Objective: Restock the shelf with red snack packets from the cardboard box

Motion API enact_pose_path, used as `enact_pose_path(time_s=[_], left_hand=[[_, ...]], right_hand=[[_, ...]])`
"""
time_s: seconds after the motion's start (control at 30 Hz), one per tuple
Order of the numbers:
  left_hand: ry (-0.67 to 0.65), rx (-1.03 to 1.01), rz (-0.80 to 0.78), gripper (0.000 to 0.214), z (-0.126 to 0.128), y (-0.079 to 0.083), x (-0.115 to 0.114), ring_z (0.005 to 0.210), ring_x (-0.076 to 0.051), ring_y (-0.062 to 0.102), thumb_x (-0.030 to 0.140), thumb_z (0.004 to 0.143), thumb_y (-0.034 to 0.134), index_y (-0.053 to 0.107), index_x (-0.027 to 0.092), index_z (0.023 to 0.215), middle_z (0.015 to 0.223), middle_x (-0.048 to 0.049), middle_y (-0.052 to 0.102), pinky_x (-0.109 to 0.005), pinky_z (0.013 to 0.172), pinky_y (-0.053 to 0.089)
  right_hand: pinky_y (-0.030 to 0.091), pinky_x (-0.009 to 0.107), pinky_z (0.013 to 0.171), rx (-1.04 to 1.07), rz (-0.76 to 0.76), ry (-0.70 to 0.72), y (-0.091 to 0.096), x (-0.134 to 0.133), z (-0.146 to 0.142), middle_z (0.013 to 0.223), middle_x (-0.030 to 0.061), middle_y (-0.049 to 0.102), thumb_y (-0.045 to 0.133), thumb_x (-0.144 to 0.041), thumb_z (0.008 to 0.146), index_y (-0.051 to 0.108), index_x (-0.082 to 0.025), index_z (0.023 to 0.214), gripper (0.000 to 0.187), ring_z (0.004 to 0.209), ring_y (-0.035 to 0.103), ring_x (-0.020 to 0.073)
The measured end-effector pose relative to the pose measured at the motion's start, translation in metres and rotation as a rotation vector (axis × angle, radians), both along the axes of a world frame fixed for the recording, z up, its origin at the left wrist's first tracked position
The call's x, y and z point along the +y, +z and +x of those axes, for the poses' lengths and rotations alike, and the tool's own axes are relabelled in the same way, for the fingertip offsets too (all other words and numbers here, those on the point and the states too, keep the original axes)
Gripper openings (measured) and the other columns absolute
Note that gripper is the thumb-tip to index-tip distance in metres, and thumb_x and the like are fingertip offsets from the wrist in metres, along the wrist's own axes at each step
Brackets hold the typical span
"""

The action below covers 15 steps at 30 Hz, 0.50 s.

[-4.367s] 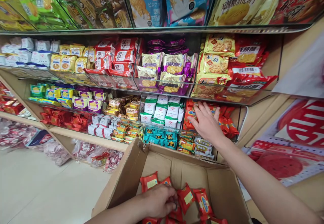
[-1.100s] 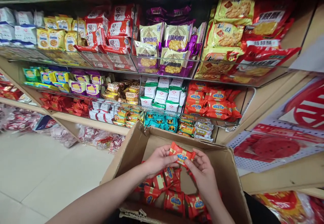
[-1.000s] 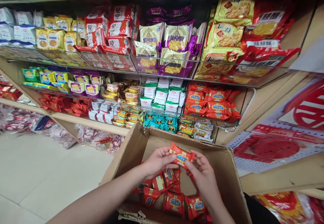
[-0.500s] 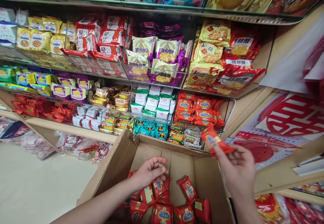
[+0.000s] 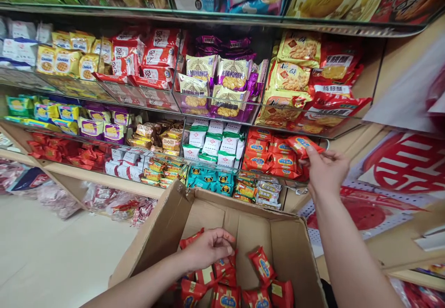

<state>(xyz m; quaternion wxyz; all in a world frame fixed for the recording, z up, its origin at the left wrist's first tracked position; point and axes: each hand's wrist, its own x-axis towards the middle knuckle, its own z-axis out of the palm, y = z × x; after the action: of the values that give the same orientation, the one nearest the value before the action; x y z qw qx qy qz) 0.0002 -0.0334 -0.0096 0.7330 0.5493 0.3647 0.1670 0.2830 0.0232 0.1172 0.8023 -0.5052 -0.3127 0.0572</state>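
My right hand (image 5: 327,169) pinches a small red snack packet (image 5: 301,146) with blue and yellow print between thumb and fingers. It holds the packet at the right end of a shelf compartment, against similar stacked red packets (image 5: 257,152). My left hand (image 5: 210,247) is over the cardboard box (image 5: 252,231), with its fingers loosely curved and nothing visible in them. Below and beside it, several loose red packets (image 5: 262,265) lie in the box; some are partly hidden under the hand.
Clear-fronted shelves hold white-and-green packets (image 5: 212,143), teal packets (image 5: 210,180), purple biscuit packs (image 5: 229,87) and larger red bags (image 5: 333,90). A wooden panel with red-and-white hangings (image 5: 406,159) stands at the right. Pale floor (image 5: 52,252) shows at the left.
My right hand has moved up and forward, carrying the red packet from above the box's right edge to the shelf compartment. My left hand stays over the box, and the view has shifted slightly.
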Motion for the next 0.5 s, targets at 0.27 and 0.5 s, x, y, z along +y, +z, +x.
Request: enact_pose_path(time_s=[0.27,0.5], left_hand=[[-0.037,0.052,-0.008,0.048,0.0,-0.003,-0.001,0.055,-0.008,0.052,0.049,0.055,0.069,0.05,0.015,0.085,0.066,0.0036,0.056,-0.022,0.052,0.034],[-0.084,0.112,0.03,0.046,-0.003,-0.009,0.0,0.054,-0.008,0.049,0.047,0.057,0.066,0.051,0.014,0.086,0.067,0.0035,0.055,-0.022,0.052,0.033]], right_hand=[[0.047,0.029,0.053,-0.1,-0.162,0.101,0.0,0.028,-0.006,0.067,0.0002,0.061,0.069,-0.04,0.054,0.054,-0.016,0.085,0.042,0.052,0.056,0.013],[0.041,0.033,0.064,-0.673,-0.512,-0.343,0.006,0.027,-0.005,0.072,0.0085,0.064,0.049,-0.029,0.075,0.062,-0.014,0.094,0.027,0.064,0.057,0.0206]])
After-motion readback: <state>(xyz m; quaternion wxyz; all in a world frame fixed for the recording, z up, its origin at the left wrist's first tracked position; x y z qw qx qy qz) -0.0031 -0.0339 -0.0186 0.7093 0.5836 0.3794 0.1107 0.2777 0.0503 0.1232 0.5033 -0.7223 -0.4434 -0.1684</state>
